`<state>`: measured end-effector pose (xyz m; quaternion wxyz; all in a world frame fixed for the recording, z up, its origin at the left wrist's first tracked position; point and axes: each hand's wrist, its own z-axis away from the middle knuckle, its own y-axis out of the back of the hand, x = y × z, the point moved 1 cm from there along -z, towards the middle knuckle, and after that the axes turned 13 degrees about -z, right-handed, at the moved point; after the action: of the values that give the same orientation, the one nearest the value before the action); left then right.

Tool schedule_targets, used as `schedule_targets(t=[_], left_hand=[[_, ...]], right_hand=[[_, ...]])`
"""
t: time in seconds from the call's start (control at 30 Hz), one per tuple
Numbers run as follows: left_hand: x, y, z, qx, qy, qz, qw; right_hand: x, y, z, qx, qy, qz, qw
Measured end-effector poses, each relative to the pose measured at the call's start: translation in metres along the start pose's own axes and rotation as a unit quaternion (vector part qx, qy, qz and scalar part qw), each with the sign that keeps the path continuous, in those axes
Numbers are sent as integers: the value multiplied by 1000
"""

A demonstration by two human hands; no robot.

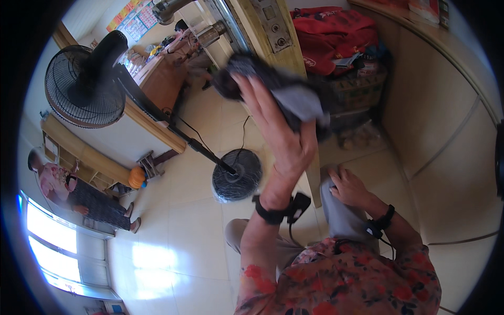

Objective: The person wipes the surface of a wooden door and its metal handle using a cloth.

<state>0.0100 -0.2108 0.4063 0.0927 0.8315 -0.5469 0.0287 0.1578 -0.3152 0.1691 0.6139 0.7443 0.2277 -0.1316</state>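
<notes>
My left hand [281, 132] is raised in front of me and holds a bunched dark cloth [252, 67] with a grey part [297, 100]. Its fingers lie stretched over the cloth, which is blurred. Behind the cloth stands the yellowish edge of a door [293, 59], with a metal latch plate [275, 27] near the top. A metal door handle [212, 34] juts out to the left of that edge. My right hand [348, 187] rests on my right knee, holding nothing, with its fingers somewhat apart.
A black standing fan [84, 84] leans across the left, its plastic-wrapped base [236, 173] on the tiled floor. Red fabric [334, 37] lies over a carton [358, 92] beside a curved wooden counter [441, 102]. One person [78, 193] stands left; another [189, 47] is beyond the doorway.
</notes>
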Motion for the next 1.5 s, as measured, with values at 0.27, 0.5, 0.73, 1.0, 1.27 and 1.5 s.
schedule_targets(t=[0.27,0.5,0.73,1.0,1.27,1.5], left_hand=[[-13,-11,97,-44,127,8,991],[-24,-5,284,-313,278,-36,908],[-44,32,365,-457,480,-96,743],[-86,118,107,156,267,-11,951],[21,126,-253,60,-61,18,996],[53,59,-276,-28,-285,-297,911]], right_hand=[[6,-5,3,4,-2,9,1000],[1,-2,2,1,-19,23,1000],[-4,-2,-1,2,-24,23,999],[-2,-13,0,32,7,-12,999],[-2,-8,2,41,32,-2,999],[-4,-6,4,26,24,-4,999]])
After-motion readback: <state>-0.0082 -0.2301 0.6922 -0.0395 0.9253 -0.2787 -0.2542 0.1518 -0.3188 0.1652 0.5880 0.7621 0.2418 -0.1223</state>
